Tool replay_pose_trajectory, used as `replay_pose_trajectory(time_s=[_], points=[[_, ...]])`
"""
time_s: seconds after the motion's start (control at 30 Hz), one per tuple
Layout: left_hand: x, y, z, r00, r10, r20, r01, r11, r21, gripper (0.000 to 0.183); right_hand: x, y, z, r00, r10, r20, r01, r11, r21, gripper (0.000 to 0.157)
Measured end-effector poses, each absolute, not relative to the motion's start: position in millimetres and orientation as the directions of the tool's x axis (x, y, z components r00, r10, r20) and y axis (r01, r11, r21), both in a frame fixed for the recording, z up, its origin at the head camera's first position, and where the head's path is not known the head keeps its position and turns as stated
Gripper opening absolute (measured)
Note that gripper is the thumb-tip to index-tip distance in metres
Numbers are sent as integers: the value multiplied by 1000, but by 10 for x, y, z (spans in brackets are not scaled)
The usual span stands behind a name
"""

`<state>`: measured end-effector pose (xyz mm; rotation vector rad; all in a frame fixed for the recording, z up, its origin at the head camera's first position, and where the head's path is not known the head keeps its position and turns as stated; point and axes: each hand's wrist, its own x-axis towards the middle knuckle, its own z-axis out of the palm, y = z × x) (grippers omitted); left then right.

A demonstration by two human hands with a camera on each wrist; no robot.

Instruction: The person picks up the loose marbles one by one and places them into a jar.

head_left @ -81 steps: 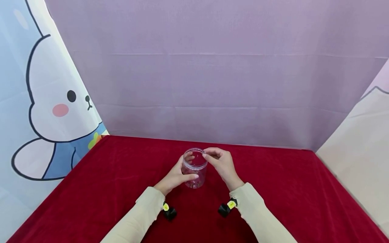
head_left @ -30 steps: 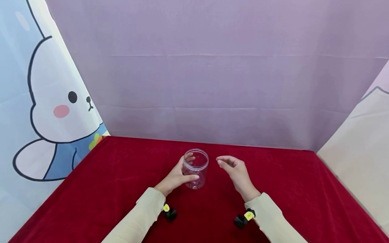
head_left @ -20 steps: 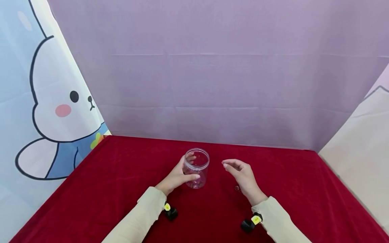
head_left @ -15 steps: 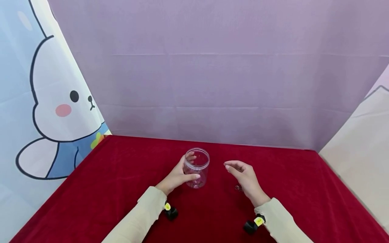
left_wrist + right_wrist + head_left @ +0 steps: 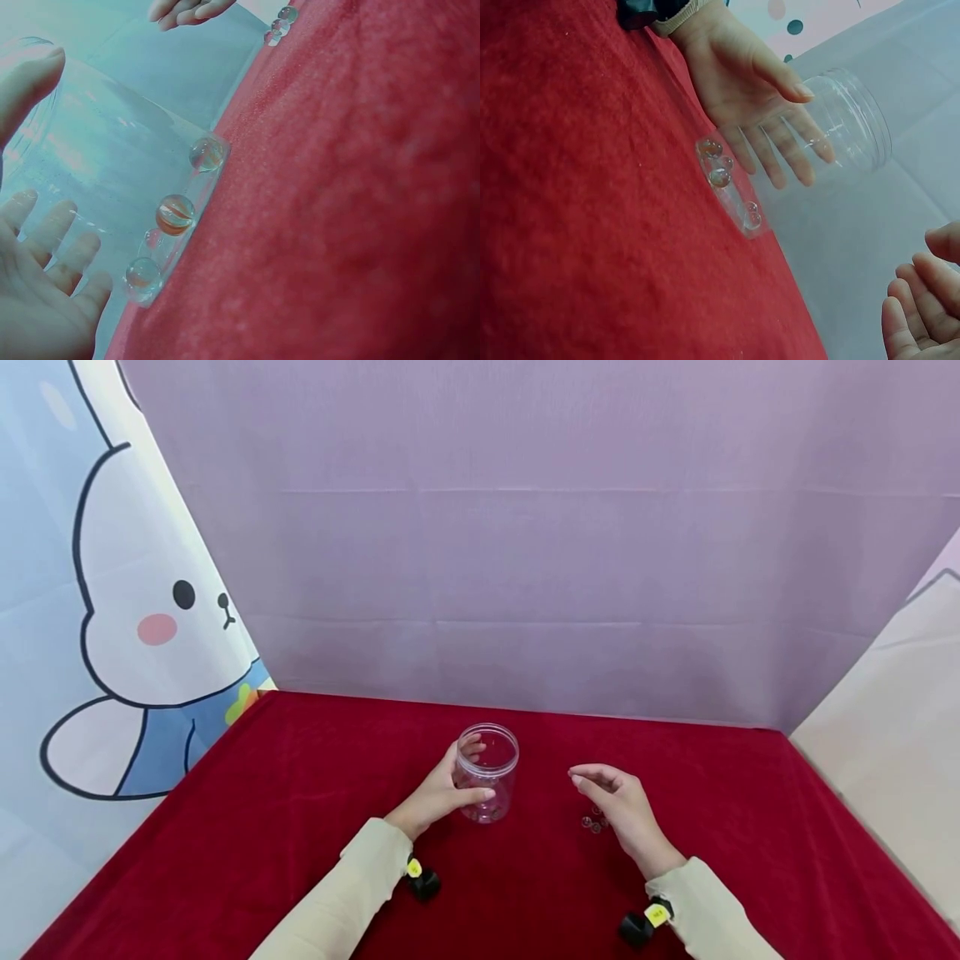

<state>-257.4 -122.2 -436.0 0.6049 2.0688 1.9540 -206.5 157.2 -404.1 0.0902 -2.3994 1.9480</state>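
My left hand (image 5: 442, 789) grips a clear, lidless plastic jar (image 5: 491, 789), thumb across its near side and fingers round the back. Upright on the cloth, the jar has glass marbles (image 5: 175, 214) at its bottom, some with orange swirls. To the right of the jar, my right hand (image 5: 626, 806) hovers over the cloth, fingers loosely bent, thumb apart from them in the right wrist view, and no thing visible in it. Several loose glass marbles (image 5: 596, 827) lie just below its fingers, partly hidden by the hand; they also show at the top of the left wrist view.
A red velvet cloth (image 5: 300, 827) covers the table. Behind it hangs a plain lilac curtain (image 5: 525, 543). A cartoon-printed sheet (image 5: 142, 577) hangs on the left, and a pale sheet (image 5: 892, 743) on the right. Each wrist wears a small black camera (image 5: 636, 930).
My right hand has left the jar's rim and moved right and nearer to me, above the loose marbles, which have come into view. The left hand and the jar stay nearly in place.
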Motion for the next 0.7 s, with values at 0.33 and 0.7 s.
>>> replay_pose_trajectory(time_s=[0.33,0.7], points=[[-2580,-1221,-4361,-891,444,92,119,32,992,88,-2012,1669,-4055,-997,-1,73,-71,245,-967,33],[-2458,-1234,-4121,-875,477,78,102,25,994,89,-1963,1873,-4033,-995,-2,96,-92,276,-957,36]])
